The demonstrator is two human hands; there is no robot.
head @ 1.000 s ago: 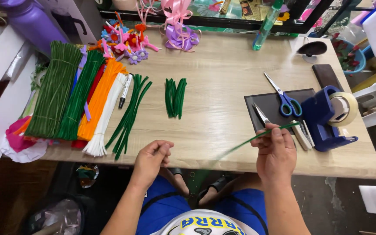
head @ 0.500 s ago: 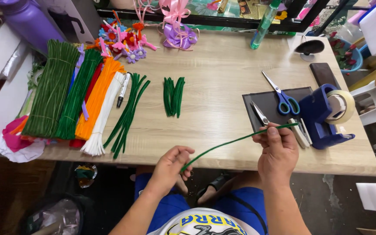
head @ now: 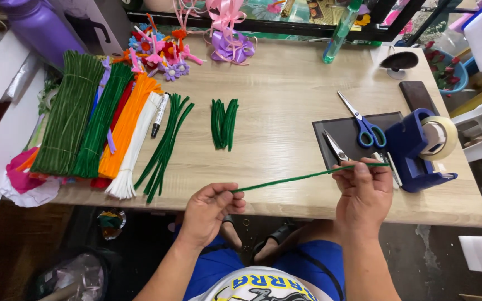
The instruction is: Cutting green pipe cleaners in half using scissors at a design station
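Bare forearms, blue shorts, white printed shirt, sandals.

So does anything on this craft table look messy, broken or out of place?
Nothing looks damaged or spilled. The left hand and right hand hold a green pipe cleaner stretched straight between them. The pipe cleaner bundles lie sorted by colour, and the scissors rest on a dark mat beside the tape dispenser.
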